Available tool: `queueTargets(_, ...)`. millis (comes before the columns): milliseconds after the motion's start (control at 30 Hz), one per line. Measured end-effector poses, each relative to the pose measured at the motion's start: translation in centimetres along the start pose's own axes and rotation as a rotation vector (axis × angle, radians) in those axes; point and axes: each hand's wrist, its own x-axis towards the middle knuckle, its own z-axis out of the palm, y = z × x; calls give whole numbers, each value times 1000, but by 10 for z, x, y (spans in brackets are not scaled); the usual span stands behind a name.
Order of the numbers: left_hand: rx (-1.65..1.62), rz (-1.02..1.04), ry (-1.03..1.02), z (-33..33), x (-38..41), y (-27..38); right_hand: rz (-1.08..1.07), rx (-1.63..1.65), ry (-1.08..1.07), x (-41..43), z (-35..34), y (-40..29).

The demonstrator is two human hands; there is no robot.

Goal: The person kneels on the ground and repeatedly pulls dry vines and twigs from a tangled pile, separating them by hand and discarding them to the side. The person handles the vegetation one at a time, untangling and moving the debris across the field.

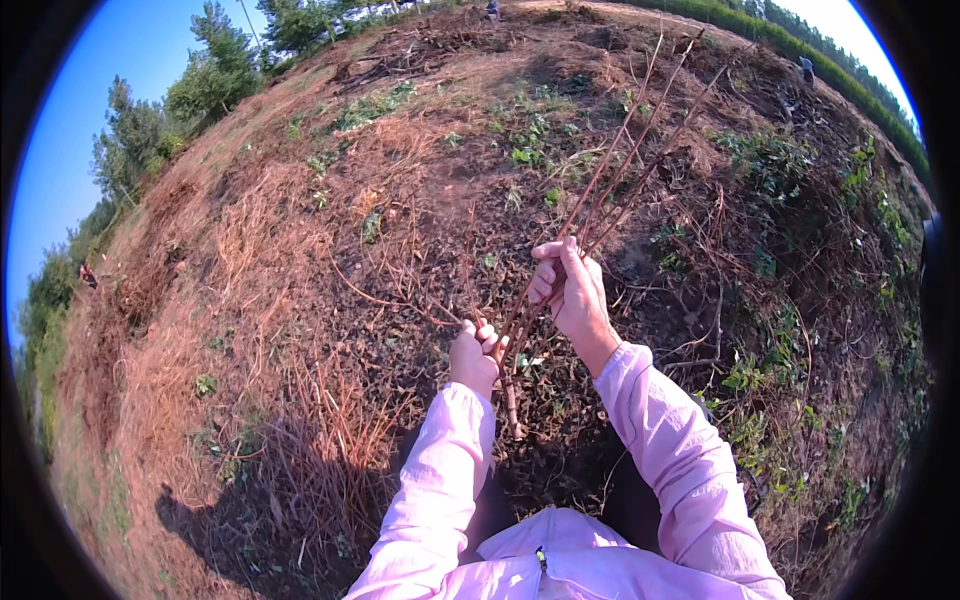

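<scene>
My right hand (574, 289) is closed around a bundle of long, thin, leafless woody stems (619, 165). They fan out upward and away from me. Lower down, my left hand (476, 352) grips thinner branching twigs (382, 300) that spread to the left. Below both hands, the stems come together at a thicker woody base (512, 409), whose lower end hangs or stands over the leaf litter between my legs. Whether that end touches the ground, I cannot tell.
Dry leaf litter (375, 345) and straw-like dead grass (255, 217) cover the ground. A clump of stiff dry stalks (337, 435) stands at lower left. Green weeds and tangled branches (765, 352) lie on the right. Distant people (88, 274) are at the field's edges, near trees (217, 67).
</scene>
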Motion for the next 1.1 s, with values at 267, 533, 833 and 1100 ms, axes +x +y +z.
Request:
queueTargets(267, 1, 55, 175, -5, 28, 18, 114, 29, -4, -28, 18, 10)
queueTargets(533, 134, 148, 256, -8, 34, 12, 50, -18, -40, -85, 12, 17)
queueTargets(833, 71, 110, 440, -6, 58, -17, 54, -23, 28, -127, 0, 26)
queueTargets(1100, 242, 186, 74, 32, 7, -14, -112, 167, 107, -88, -20, -24)
